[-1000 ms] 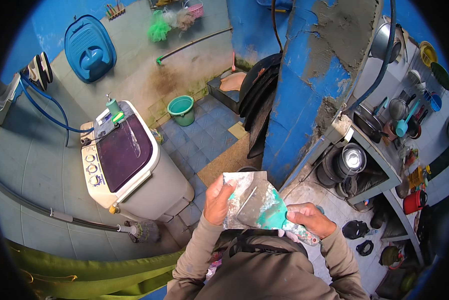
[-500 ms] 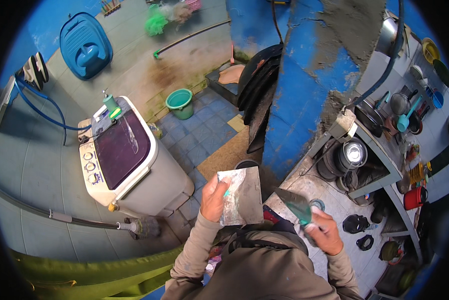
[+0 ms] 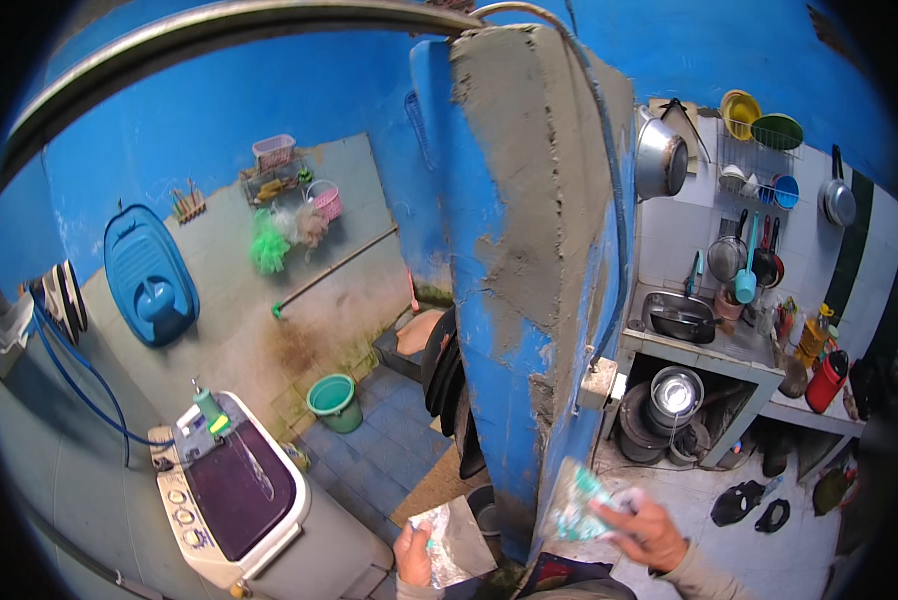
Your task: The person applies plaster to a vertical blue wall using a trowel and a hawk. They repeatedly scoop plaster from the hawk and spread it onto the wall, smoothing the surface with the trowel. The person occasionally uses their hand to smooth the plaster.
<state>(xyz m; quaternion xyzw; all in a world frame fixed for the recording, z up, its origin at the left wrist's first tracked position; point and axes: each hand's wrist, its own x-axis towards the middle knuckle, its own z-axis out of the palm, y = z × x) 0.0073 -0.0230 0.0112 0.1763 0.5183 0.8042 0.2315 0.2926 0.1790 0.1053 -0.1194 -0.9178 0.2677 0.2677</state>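
My left hand (image 3: 415,560) is closed on a square plate (image 3: 464,540) smeared with grey and white residue, at the bottom middle. To its right, my right hand (image 3: 649,540) grips a putty knife (image 3: 579,505) with a turquoise-stained blade, held raised beside the foot of a blue wall column (image 3: 509,150) that has rough grey plaster patches. The knife and plate are apart. The knife's handle is mostly hidden by my fingers.
Left of the column stand a washing machine (image 3: 229,490), a green bucket (image 3: 334,403) and stacked black sheets (image 3: 444,365). On the right are a sink (image 3: 674,315), hanging pans (image 3: 729,255) and pots (image 3: 674,400) under the counter. A hose (image 3: 609,150) runs down the column.
The view has tilted up to show more of the column and walls. The knife, earlier over the plate, has moved away to the right and now has its blade raised.
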